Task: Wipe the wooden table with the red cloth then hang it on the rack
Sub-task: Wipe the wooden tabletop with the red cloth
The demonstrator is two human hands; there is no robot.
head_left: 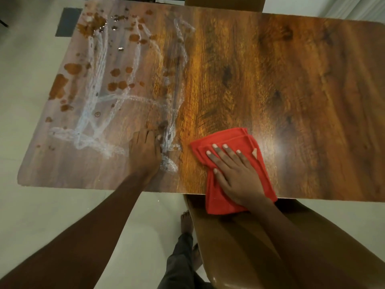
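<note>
The wooden table [291, 80] fills most of the view. Its left part carries white foamy streaks [93, 113] and brown wet patches [116, 84]; the right part looks dry and glossy. The folded red cloth [225, 142] lies near the table's front edge, its lower part hanging over the edge. My right hand [233, 174] presses flat on the cloth, fingers spread. My left hand [145, 151] rests flat on the table left of the cloth, at the edge of the foamy streaks, holding nothing. No rack is in view.
A brown chair seat [239, 247] sits under the table's front edge, below my right arm. Another chair back [225, 3] shows at the far side. My feet [187, 224] stand on pale floor. A dark mat [68, 21] lies at the far left.
</note>
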